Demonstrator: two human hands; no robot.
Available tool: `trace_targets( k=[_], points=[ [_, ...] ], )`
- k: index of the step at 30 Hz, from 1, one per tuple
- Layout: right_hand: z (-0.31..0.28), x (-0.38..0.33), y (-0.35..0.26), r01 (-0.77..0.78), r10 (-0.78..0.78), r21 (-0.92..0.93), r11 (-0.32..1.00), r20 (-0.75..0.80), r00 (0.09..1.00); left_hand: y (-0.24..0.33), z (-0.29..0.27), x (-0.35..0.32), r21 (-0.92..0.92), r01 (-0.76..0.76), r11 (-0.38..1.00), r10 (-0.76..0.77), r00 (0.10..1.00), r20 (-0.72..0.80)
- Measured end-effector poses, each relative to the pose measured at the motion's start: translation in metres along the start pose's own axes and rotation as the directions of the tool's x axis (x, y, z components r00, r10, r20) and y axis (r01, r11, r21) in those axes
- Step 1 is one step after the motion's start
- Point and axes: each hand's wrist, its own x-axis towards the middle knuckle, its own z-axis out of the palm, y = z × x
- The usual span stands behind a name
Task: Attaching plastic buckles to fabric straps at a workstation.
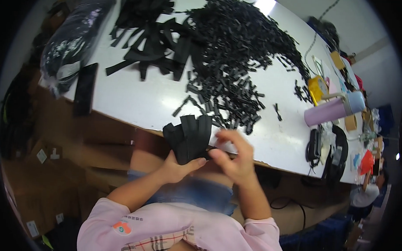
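Note:
My left hand (180,170) is closed around a bundle of flat black webbing strips (191,136). Their cut ends fan out upward just at the table's front edge. Close by on the right, my right hand (237,158) is slightly smeared by motion, its thumb and forefinger bent but apart. Some small dark piece lies by its thumb tip, too unclear to name. Beyond the hands spreads a big heap of small black plastic buckles (231,78). Longer loose black strips (157,48) lie to the left of that heap.
On the white table (127,94), a dark phone (86,89) and a plastic-wrapped black bundle (78,37) lie at left. A lilac bottle (327,111), yellow tape roll (318,89) and black cable items stand at right. Cardboard boxes (44,182) are below left; another person (366,193) sits far right.

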Motion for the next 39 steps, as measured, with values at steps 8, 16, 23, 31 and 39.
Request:
trace_targets(
  k=[8, 16, 23, 31, 39],
  points=[
    [0.024, -0.038, -0.006, -0.406, 0.499, 0.590, 0.698, 0.006, 0.867, -0.024, 0.002, 0.004, 0.059, -0.096, 0.994, 0.098, 0.994, -0.040],
    [0.020, -0.042, -0.003, -0.307, 0.333, 0.383, 0.872, -0.002, 0.943, -0.023, 0.002, 0.000, 0.019, -0.094, 0.995, 0.095, 0.995, -0.024],
    [0.021, -0.050, 0.006, -0.301, 0.318, 0.355, 0.885, 0.011, 0.948, -0.011, -0.001, 0.005, 0.958, -0.284, -0.033, 0.135, 0.949, 0.286],
    [0.023, -0.014, 0.005, -0.064, 0.059, -0.055, 0.996, -0.097, 0.994, -0.025, -0.004, 0.001, 0.170, -0.238, 0.956, 0.270, 0.941, -0.201],
    [0.031, 0.030, 0.028, -0.097, 0.069, -0.705, 0.703, -0.068, 0.995, -0.011, 0.003, 0.006, -0.030, -0.140, 0.990, 0.127, 0.957, -0.259]
  ],
)
